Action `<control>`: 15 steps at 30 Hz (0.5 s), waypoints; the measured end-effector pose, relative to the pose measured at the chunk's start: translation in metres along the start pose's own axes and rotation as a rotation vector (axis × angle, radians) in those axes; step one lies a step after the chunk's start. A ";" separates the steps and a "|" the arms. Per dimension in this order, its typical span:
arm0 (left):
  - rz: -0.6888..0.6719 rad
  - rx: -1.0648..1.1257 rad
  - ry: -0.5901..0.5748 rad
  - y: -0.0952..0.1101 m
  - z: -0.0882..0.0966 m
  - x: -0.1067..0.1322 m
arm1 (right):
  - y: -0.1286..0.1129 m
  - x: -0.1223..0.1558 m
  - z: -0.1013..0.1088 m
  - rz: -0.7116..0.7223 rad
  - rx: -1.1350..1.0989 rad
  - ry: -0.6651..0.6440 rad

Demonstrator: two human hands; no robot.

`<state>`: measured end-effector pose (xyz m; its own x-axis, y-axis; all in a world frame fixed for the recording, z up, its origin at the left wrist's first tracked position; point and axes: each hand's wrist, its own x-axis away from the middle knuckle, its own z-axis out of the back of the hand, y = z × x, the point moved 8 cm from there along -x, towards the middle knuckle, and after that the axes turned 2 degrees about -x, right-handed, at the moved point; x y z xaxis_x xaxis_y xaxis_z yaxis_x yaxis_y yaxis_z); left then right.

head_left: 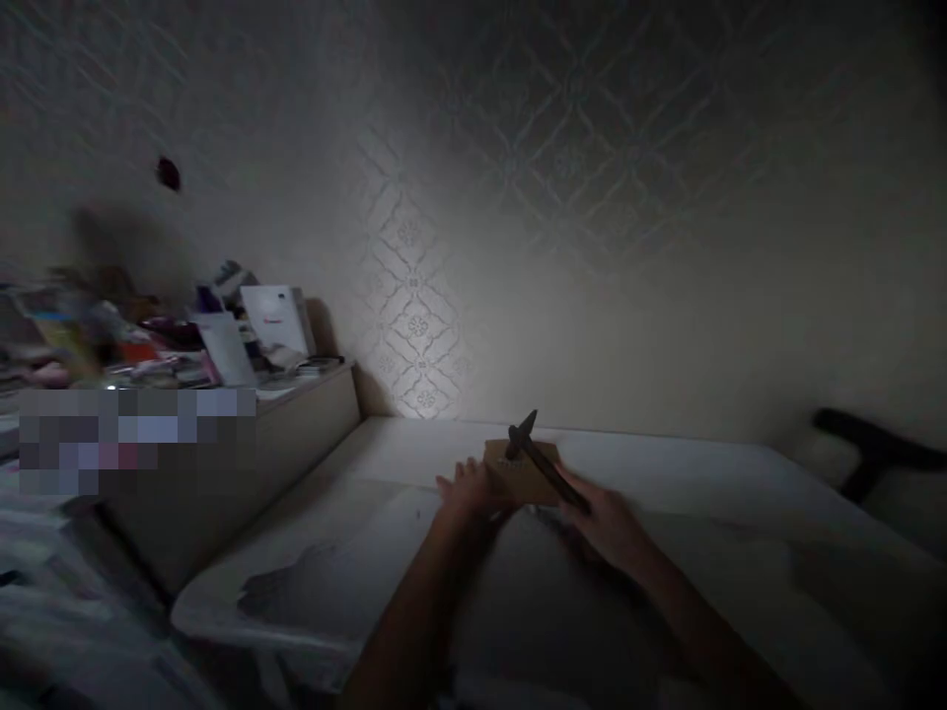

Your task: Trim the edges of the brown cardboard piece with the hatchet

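My right hand [603, 518] is closed around the handle of a hammer [551, 473]. The hammer's dark head is over a small brown board [529, 488], which looks like wood. A few small light marks or bits show beside the head, too blurred to name. At the board's left edge, my left hand [470, 490] holds the board, with several fingertips showing and the thumb hidden. Both forearms reach in from the bottom of the head view. Under the board it is too dark to make out what supports it.
A white table [414, 439] stretches along a patterned wall [628, 325]. Left of it, a raised cabinet [303, 429] carries a white box [277, 318] and assorted clutter. A dark T-shaped object [873, 449] stands by the table's right edge.
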<state>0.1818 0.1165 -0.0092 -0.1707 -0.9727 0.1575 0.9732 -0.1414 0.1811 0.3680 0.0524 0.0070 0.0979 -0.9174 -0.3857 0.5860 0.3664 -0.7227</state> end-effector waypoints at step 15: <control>0.001 -0.014 -0.016 0.001 0.001 0.001 | 0.004 -0.001 0.001 0.002 -0.030 0.038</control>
<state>0.1826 0.1151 -0.0079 -0.1723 -0.9696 0.1736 0.9754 -0.1434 0.1675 0.3717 0.0543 0.0049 0.0679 -0.9102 -0.4085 0.5611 0.3734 -0.7387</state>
